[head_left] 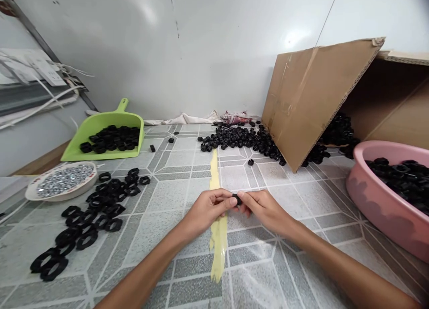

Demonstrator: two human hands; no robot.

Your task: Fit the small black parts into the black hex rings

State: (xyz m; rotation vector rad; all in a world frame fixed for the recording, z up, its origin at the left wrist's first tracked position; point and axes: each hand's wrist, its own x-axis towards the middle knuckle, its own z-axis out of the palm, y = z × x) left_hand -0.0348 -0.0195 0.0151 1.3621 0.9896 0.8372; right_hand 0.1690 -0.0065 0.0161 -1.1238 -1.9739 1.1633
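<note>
My left hand (214,207) and my right hand (259,208) meet over the middle of the table, both pinching one small black ring-like part (237,199) between thumbs and fingers. Fingers cover most of this part, so its full shape is hidden. Below the hands runs a strip of yellow tape (218,251) stuck to the patterned table cover. To the left lie several larger black plastic rings (87,238) in a loose group. Beyond my hands spreads a heap of small black parts (234,137).
A green dustpan (75,139) holds black parts at the back left. In front of it stands a white bowl (36,193) of small shiny metal pieces. At right are a tipped cardboard box (298,94) spilling parts and a pink basin (375,201) full of black parts.
</note>
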